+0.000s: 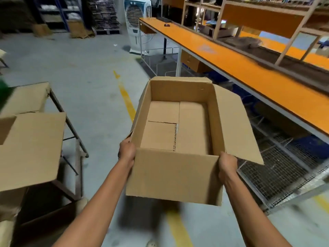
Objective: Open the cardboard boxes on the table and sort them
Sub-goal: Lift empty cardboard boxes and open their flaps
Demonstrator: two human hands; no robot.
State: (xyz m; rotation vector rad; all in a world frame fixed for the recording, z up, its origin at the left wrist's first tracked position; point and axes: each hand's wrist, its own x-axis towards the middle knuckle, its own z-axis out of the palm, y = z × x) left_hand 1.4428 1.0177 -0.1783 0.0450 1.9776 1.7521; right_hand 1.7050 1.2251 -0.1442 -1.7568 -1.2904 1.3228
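Head view.
Friend: What are you holding?
Me: A cardboard box (pixel 174 175). It is up in the air, in the middle of the picture and a bit low, over the grey floor (pixel 80 68).
Friend: How do you hold it?
Me: My left hand (pixel 126 151) grips the near left corner. My right hand (pixel 227 164) grips the near right corner. The fingers on both hands bend round the cardboard and press on it. Their tips are hidden behind the box sides.
Friend: Is the box open?
Me: Yes, the top is open. One flap sticks out to the right. Inside, the bottom flaps lie flat.
Friend: What else is around?
Me: Other boxes (pixel 32 148) sit at the left edge on a small bench (pixel 78 175) with a dark metal frame. A long orange bench (pixel 249 73) runs from the top middle down to the right edge. Wire mesh (pixel 277 168) is under it. A white air cooler (pixel 138 24) stands at the top middle. A yellow line (pixel 127 102) on the floor goes under my box.
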